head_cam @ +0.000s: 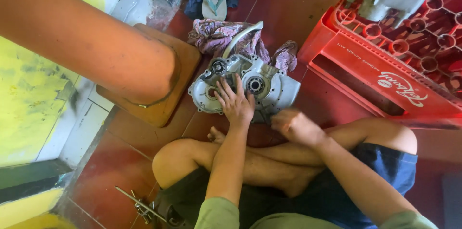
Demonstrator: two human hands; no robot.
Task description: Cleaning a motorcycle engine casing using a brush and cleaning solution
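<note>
Crossed bare legs [269, 161] in dark blue shorts [375, 181] fill the lower view, the person sitting on a glossy red tiled floor [288, 2]. Just ahead of the knees lies a grey cast-metal engine casing [269, 89], flat and rounded, with circular bearing holes and bolt lugs. On it the left hand [236, 101] rests flat, fingers spread. At the casing's near edge, the right hand [296, 125] is blurred and curled; what it pinches I cannot tell. Behind the casing lies a crumpled purple patterned cloth [216, 34]. A red plastic crate [385, 60] with round cells stands right; an orange pillar [86, 41] on a worn base rises left, beside a yellow painted wall [29, 89].
</note>
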